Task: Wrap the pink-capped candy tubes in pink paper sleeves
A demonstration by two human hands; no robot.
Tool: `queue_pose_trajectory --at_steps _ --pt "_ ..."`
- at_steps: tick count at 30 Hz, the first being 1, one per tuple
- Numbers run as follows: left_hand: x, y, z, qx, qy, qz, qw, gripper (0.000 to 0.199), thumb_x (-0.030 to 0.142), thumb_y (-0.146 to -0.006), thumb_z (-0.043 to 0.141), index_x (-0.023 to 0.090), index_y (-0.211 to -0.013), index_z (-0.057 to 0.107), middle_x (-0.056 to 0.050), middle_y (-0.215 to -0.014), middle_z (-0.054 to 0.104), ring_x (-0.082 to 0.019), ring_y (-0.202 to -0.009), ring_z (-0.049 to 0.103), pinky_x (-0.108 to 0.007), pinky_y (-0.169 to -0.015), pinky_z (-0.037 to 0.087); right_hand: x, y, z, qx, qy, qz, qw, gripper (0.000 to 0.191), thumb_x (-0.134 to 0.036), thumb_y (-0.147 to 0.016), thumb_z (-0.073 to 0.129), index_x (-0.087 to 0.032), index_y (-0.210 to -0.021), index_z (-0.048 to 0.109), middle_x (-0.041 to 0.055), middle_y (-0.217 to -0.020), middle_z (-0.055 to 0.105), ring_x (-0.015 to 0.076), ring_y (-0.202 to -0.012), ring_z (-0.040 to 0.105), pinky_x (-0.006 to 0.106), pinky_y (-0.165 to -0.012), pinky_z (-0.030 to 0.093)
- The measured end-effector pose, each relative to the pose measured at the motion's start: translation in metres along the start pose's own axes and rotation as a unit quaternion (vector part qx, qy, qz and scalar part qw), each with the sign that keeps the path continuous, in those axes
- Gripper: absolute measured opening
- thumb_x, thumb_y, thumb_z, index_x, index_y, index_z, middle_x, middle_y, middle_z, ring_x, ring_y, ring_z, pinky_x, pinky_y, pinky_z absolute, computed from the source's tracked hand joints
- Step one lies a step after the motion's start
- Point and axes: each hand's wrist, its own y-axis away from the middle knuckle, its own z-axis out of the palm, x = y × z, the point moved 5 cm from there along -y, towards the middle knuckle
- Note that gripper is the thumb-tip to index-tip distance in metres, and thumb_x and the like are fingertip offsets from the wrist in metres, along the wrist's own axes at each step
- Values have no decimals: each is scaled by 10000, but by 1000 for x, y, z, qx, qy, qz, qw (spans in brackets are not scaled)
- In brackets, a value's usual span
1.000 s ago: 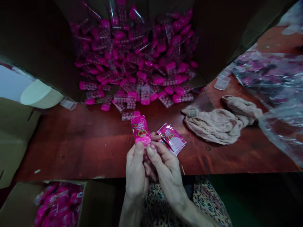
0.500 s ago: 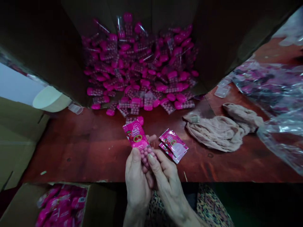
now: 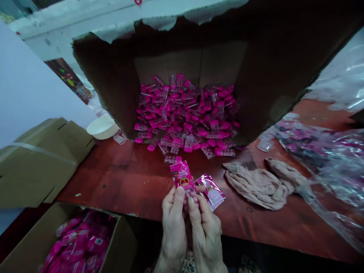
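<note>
Both my hands meet above the front edge of the red-brown table. My left hand (image 3: 174, 222) pinches the lower left side of a pink printed sachet (image 3: 183, 176). On its right, my right hand (image 3: 205, 223) grips a clear container of pink balls (image 3: 190, 195), whose upper part sits against or inside the sachet; which of the two cannot be made out. Just right of my hands, a few printed sachets (image 3: 212, 192) lie flat on the table. Beyond the held sachet lies one container with a pink cap (image 3: 171, 159).
A large cardboard box (image 3: 108, 76) lies open toward me, with many pink-capped containers (image 3: 184, 113) spilling out. A beige cloth (image 3: 258, 185) and plastic bags (image 3: 335, 151) are right. At left are a white bowl (image 3: 102, 127), folded cardboard (image 3: 42, 159) and a box of pink packets (image 3: 79, 242).
The view has tilted up and shifted, showing more of the big box and the wall. The container sits less exposed below the sachet, and both hands still hold on.
</note>
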Motion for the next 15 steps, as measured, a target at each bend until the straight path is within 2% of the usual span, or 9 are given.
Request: queue_pose_trajectory --at_steps 3,6,8,9,15 --pt "1 1 -4 3 24 -9 1000 279 382 -784 626 126 -869 699 -100 -809 733 -184 -758 672 -264 -674 523 -1 0 -1 -5 -38 23 999 335 -464 -886 453 -171 -904 614 30 -666 643 133 -509 583 209 -491 463" --pt "8 -1 -7 -15 28 -12 999 312 396 -748 663 121 -894 691 -94 -783 729 -185 -737 670 -260 -642 526 -2 0 6 -70 -102 73 990 384 -525 -842 496 -160 -901 597 -30 -552 551 66 -338 416 170 -319 316" --pt "14 -1 -8 -30 11 -3 999 351 421 -753 651 104 -900 690 -98 -753 722 -173 -695 660 -245 -602 520 -5 2 12 -118 -122 87 982 408 -545 -823 512 -151 -895 588 -67 -480 475 42 -283 331 158 -279 226" --pt "17 -1 -8 -35 0 1 999 352 417 -760 644 97 -897 691 -95 -733 717 -160 -664 650 -232 -578 512 -7 3 14 -132 -123 84 980 405 -540 -823 517 -147 -889 588 -72 -466 459 41 -282 330 157 -282 225" --pt "15 7 -11 -47 -81 -22 995 273 330 -761 660 88 -883 693 -21 -578 626 -31 -428 445 -112 -379 350 -10 9 7 -100 -140 59 983 354 -483 -833 546 -142 -896 617 -61 -480 466 45 -341 382 154 -332 261"
